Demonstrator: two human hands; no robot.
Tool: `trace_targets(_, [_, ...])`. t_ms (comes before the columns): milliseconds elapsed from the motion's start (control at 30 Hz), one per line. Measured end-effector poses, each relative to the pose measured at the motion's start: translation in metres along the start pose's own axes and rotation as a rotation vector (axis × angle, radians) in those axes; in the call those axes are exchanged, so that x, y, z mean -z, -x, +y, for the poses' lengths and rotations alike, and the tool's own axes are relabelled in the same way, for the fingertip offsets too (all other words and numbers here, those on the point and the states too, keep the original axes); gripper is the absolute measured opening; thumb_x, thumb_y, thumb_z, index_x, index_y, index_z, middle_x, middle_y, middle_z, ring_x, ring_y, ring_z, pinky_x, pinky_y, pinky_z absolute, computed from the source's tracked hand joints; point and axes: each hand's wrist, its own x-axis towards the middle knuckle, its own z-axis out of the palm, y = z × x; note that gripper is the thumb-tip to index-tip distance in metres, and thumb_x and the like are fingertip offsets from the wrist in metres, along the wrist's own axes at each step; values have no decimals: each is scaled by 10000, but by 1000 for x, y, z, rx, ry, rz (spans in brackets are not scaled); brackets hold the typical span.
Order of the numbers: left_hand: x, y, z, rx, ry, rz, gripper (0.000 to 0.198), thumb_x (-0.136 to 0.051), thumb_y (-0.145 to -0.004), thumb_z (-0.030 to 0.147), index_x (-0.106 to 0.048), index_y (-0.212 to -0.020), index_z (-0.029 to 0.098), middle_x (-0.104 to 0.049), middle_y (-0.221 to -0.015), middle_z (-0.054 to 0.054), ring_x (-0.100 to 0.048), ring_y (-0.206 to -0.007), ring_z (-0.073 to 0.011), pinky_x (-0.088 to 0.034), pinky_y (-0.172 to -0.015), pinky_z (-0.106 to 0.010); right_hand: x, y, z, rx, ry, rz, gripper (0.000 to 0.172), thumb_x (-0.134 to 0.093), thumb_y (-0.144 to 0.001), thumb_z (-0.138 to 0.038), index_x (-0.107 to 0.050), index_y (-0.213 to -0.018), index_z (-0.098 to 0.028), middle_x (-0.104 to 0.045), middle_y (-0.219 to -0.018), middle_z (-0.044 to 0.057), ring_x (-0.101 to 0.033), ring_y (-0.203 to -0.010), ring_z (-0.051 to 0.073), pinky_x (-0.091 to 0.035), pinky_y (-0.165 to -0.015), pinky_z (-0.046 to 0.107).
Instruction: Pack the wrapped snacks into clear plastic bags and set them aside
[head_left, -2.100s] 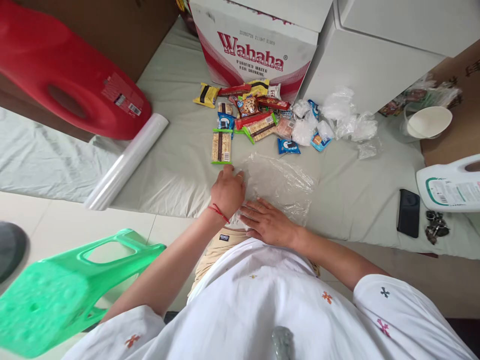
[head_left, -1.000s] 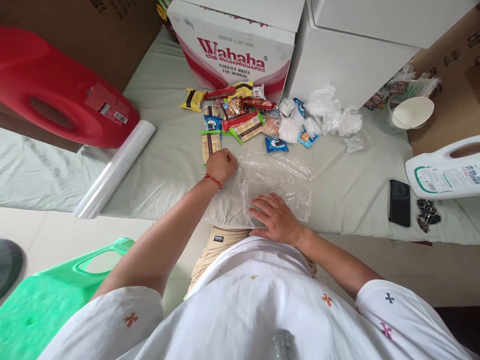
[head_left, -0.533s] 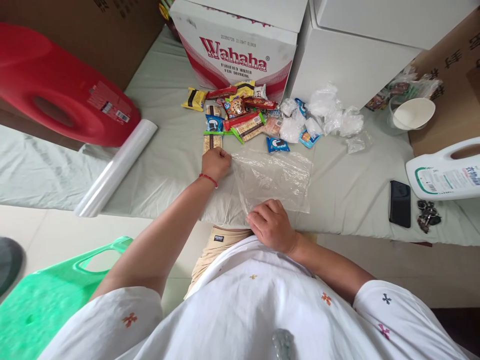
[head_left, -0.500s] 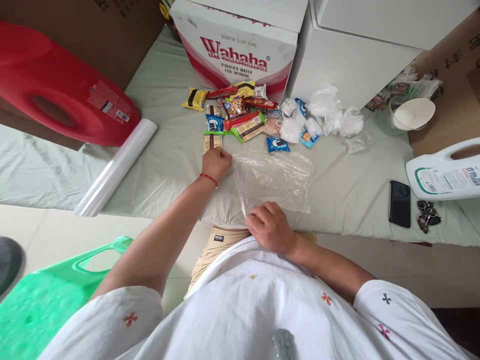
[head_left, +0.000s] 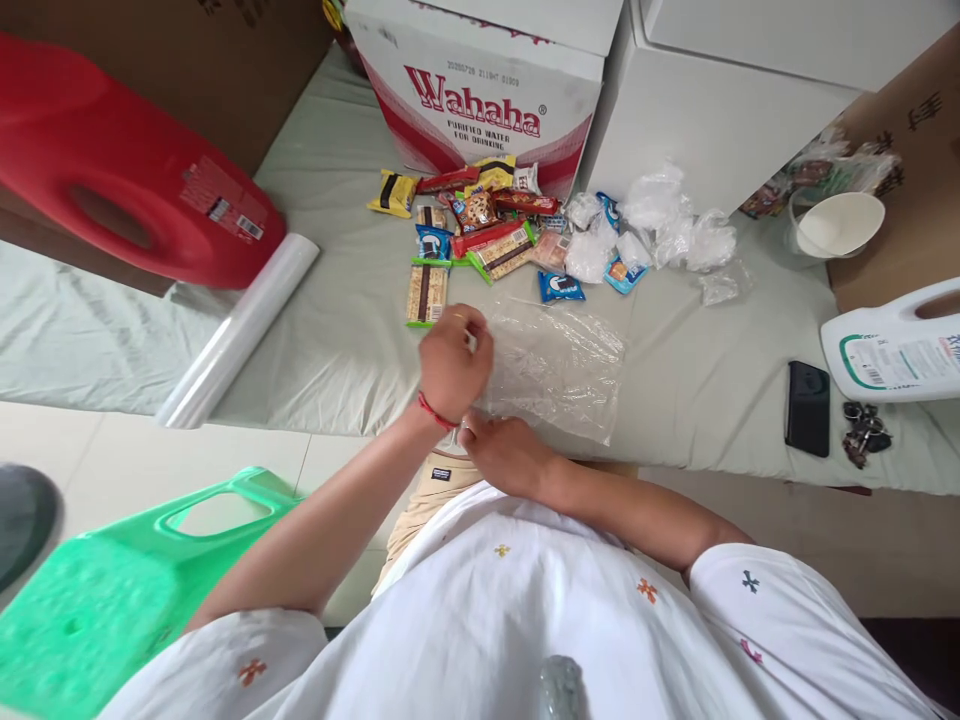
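A crinkled clear plastic sheet (head_left: 559, 370) lies flat in front of me on the cloth-covered surface. My left hand (head_left: 456, 365), with a red cord on the wrist, is over its left edge. The fingers there are curled into a pinch, and whatever they hold is hidden. My right hand (head_left: 510, 455) is closed at the sheet's near left corner, thumb and forefinger pinched on the plastic just under the left wrist. Beyond the left hand lies a wafer-like snack bar (head_left: 428, 293) in green-edged wrapping. A blue snack packet (head_left: 561, 287) rests just past the sheet's far edge.
Several wrapped snacks (head_left: 501, 250) and crumpled clear plastic (head_left: 664, 215) lie before a Wahaha carton (head_left: 480, 110). To the left are a plastic roll (head_left: 240, 330), a red jug (head_left: 187, 215) and a green stool (head_left: 112, 570). A phone (head_left: 808, 408), keys (head_left: 866, 433) and white bottle (head_left: 896, 350) are right.
My left hand has moved right and toward me, away from the snack bar, which now shows fully. My right hand has slid slightly left. The sheet's left side has shifted with them.
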Motion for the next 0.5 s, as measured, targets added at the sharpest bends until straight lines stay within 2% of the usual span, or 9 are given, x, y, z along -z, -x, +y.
trace_targets(67, [-13,6,10,-87,17,-129,222,-455,-919,188,-651,-1024,195,-717,-1026,-69,-657,-976,-209,-514,-954,-340,-1,-2,-2,5,-25,-2,267,-399,-1031,-133,-625,-1174,-125,-699,-1248,179,-733,-905,258,-585,-738,402])
trace_targets(167, [-43,-2,8,-125,-50,-234,312,-420,-956,197,-694,-1097,149,-734,-1171,-130,-635,-1178,-264,-461,-1101,-410,-4,-5,-6,-11,-38,20,271,-416,-1020,-118,-635,-1177,-141,-707,-1194,147,-721,-923,262,-579,-723,396])
trace_targets(267, [-64,-10,-7,-163,-140,-257,385,-392,-1001,240,-702,-1198,126,-684,-1377,-138,-534,-1389,-290,-345,-1225,-469,-4,2,-8,47,-80,93,245,-439,-1036,-163,-657,-1147,-162,-692,-1260,131,-716,-901,226,-567,-728,364])
trace_targets(367, [-68,-4,-21,-239,-183,-254,446,-360,-1041,287,-653,-1346,144,-592,-1529,-99,-454,-1486,-271,-256,-1277,-482,1,31,1,111,-285,261,233,-449,-1064,-247,-675,-1044,-195,-726,-1182,84,-709,-923,178,-556,-789,309])
trace_targets(400, [-67,-1,-24,-253,-193,-253,462,-348,-1052,303,-636,-1378,146,-576,-1547,-96,-444,-1496,-266,-239,-1285,-481,2,47,7,53,-379,344,252,-444,-1072,-282,-672,-994,-210,-739,-1087,66,-702,-906,167,-551,-790,292])
trace_targets(433, [-66,2,-26,-261,-203,-253,476,-337,-1061,318,-625,-1399,145,-564,-1558,-97,-436,-1505,-265,-227,-1288,-482,3,64,14,-70,-469,441,275,-438,-1076,-321,-661,-946,-224,-733,-971,50,-690,-860,162,-546,-774,284])
trace_targets(500, [-63,7,-26,-262,-220,-248,494,-321,-1070,338,-615,-1418,147,-550,-1571,-102,-419,-1518,-270,-218,-1289,-491,2,98,31,-459,-597,679,302,-452,-1065,-421,-623,-885,-248,-671,-796,30,-640,-734,171,-532,-695,294])
